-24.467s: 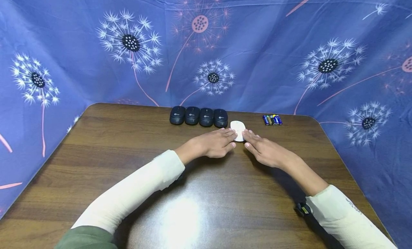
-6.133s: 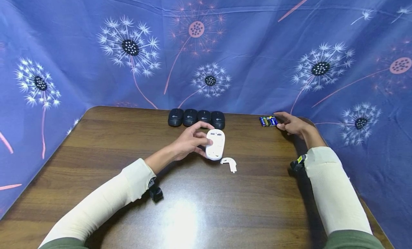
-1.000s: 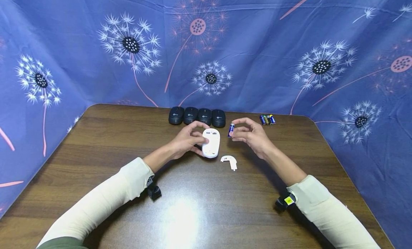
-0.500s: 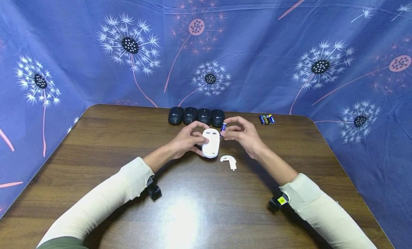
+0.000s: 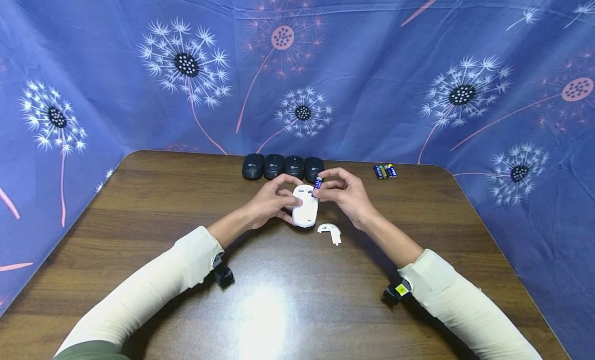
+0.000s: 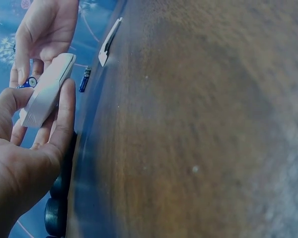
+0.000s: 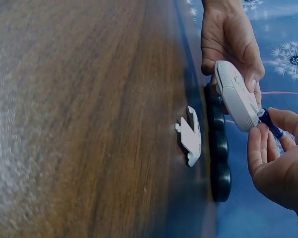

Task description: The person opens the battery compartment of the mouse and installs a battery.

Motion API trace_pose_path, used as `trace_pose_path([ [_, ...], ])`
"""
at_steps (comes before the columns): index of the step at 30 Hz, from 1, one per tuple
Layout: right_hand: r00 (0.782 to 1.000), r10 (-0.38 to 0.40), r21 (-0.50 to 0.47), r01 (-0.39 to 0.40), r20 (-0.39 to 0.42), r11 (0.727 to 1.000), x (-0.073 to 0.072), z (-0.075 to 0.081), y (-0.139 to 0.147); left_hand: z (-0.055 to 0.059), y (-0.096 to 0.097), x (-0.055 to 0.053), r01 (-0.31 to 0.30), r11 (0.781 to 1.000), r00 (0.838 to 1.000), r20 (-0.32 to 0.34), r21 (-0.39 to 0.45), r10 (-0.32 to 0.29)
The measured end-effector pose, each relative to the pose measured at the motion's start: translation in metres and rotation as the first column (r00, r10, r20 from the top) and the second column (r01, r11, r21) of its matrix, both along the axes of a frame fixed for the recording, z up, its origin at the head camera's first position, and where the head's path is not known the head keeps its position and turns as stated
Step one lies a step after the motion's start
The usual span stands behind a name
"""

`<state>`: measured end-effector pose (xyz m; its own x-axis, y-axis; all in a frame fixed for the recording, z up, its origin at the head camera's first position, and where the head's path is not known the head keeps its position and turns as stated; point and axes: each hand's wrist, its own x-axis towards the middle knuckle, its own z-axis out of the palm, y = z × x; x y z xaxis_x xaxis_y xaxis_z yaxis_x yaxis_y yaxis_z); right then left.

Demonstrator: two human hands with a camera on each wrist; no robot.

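My left hand (image 5: 268, 202) grips a white computer mouse (image 5: 304, 213) by its left side, underside turned up and raised off the table. Two dark slots show near the mouse's far end. Between thumb and fingers, my right hand (image 5: 346, 196) pinches a blue battery (image 5: 317, 185) over the far right part of the mouse. In the right wrist view the battery (image 7: 270, 123) sits tilted close to the mouse's end; whether they touch I cannot tell. The mouse's white battery cover (image 5: 331, 232) lies on the table, just right of the mouse and nearer me.
Several black mice (image 5: 283, 167) stand in a row along the table's back edge, behind my left hand. More batteries (image 5: 385, 171) lie side by side at the back right. A blue dandelion-print cloth (image 5: 372, 91) hangs behind the wooden table (image 5: 297, 298).
My right hand has brought the battery leftward from beside the mouse to over its far right part. The left hand and mouse have hardly moved. Earlier, the mouse lay on the table under both hands.
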<state>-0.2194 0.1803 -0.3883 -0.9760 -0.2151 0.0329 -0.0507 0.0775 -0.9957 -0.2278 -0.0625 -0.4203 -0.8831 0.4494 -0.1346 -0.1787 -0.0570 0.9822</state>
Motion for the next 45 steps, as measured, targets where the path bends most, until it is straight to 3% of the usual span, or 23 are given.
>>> trace_pose_path([
  [6,0.996,0.013,0.158,0.002,-0.092,0.987,0.0020,0.0014,-0.0036,-0.0006,0.0004,0.0009,-0.005,1.000,1.000,0.005,-0.012,0.005],
  [13,0.968,0.073,0.298,0.001,-0.238,0.955,0.0013,-0.0021,-0.0085,-0.0018,0.0006,0.0009,-0.010,1.000,1.000,0.004,0.000,0.010],
  [16,0.964,0.079,0.348,0.015,-0.254,0.937,0.0033,-0.0020,-0.0090,-0.0013,0.0004,0.0014,-0.009,1.000,1.000,0.000,-0.002,0.009],
  [25,0.971,0.077,0.390,0.019,-0.227,0.921,0.0060,-0.0025,-0.0072,-0.0020,0.0017,0.0009,-0.016,1.000,1.000,-0.016,-0.010,0.016],
  [29,0.984,0.055,0.352,0.007,-0.167,0.936,0.0072,-0.0020,-0.0063,-0.0022,0.0022,0.0006,-0.016,1.000,1.000,-0.026,-0.007,0.016],
  [34,0.998,0.034,0.177,-0.043,0.054,0.983,0.0083,0.0018,-0.0064,-0.0007,0.0007,0.0000,-0.020,1.000,0.999,-0.043,0.012,0.021],
  [39,0.964,0.092,0.013,-0.098,0.251,0.995,0.0040,0.0020,-0.0060,0.0020,-0.0001,-0.0003,-0.019,0.999,0.998,-0.054,0.034,0.021],
  [45,0.926,0.155,-0.062,-0.142,0.344,0.988,0.0003,0.0026,-0.0046,0.0033,-0.0002,0.0004,-0.013,1.000,0.998,-0.057,0.022,0.015],
])
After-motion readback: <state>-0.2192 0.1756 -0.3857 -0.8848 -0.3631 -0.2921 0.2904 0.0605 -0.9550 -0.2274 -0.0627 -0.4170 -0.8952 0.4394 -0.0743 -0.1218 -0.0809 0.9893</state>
